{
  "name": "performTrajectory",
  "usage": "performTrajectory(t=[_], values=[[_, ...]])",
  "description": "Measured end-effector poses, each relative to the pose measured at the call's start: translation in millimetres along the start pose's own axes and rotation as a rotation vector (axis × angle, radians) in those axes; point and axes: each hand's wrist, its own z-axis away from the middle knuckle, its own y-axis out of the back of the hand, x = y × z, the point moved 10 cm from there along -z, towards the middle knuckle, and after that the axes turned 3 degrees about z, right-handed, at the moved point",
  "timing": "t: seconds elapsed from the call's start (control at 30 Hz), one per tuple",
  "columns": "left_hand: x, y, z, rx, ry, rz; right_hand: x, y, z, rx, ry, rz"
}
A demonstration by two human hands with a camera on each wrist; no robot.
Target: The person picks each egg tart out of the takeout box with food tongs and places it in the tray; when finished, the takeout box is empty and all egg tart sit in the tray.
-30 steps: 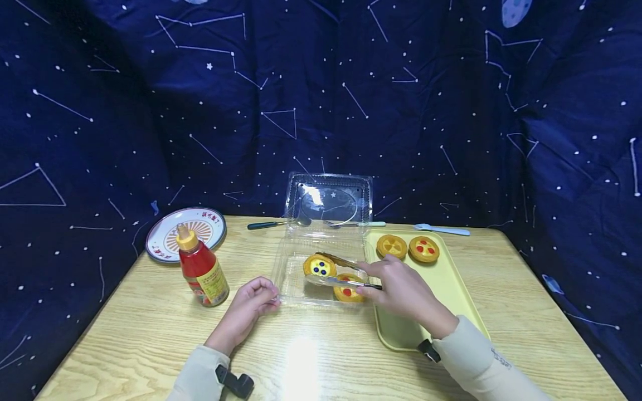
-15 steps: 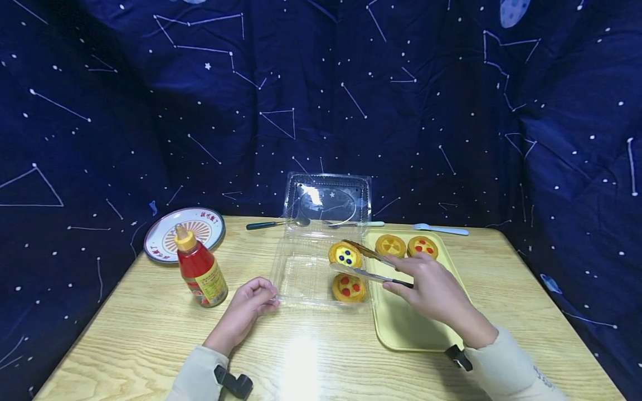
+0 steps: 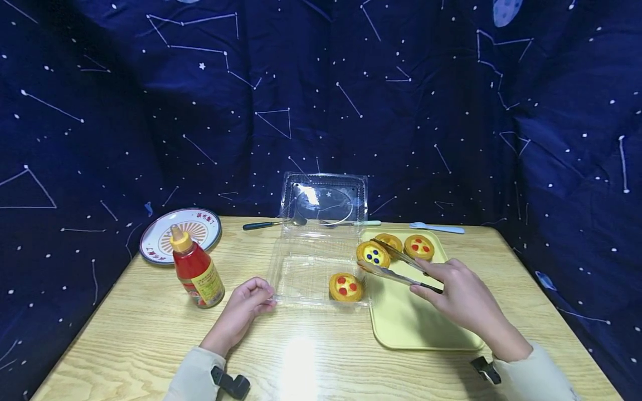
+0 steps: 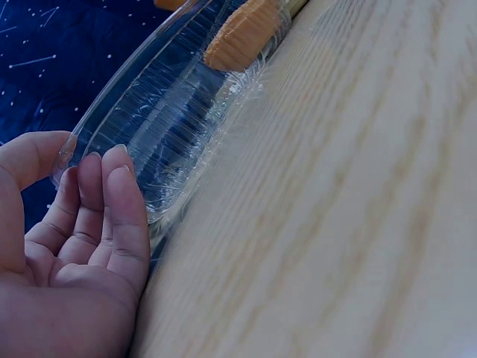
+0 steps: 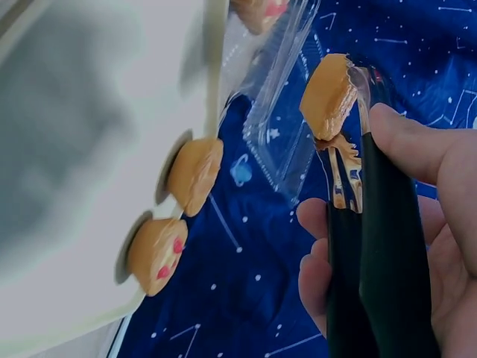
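My right hand (image 3: 463, 298) grips metal tongs (image 3: 396, 266) that clamp a tart with blue dots (image 3: 373, 254), held in the air over the left edge of the yellow tray (image 3: 416, 323). In the right wrist view the tongs (image 5: 365, 246) pinch that tart (image 5: 328, 95). Two tarts (image 3: 419, 247) lie at the tray's far end. A tart with red dots (image 3: 345, 286) stays in the clear plastic box (image 3: 306, 267). My left hand (image 3: 243, 309) holds the box's near left corner, fingers (image 4: 112, 201) curled against the box rim (image 4: 186, 134).
A red sauce bottle (image 3: 197, 274) stands left of the box, with a patterned plate (image 3: 179, 234) behind it. A spoon (image 3: 273, 224) and two forks (image 3: 436, 228) lie along the table's far edge. The box lid (image 3: 326, 197) stands upright against a dark starry cloth.
The tongs lifted the blue-dotted tart out of the plastic box and carried it right, over the tray's edge. The left hand stayed at the box corner.
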Motion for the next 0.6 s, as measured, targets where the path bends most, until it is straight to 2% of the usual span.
performTrajectory(t=[0.33,0.6], values=[[0.7,-0.2,-0.2,0.008,0.007,-0.012,21,6,15,0.047,-0.023,0.028],[0.2,0.1,0.3,0.015,0.014,-0.022,37,-8,24,-0.016,-0.057,0.041]])
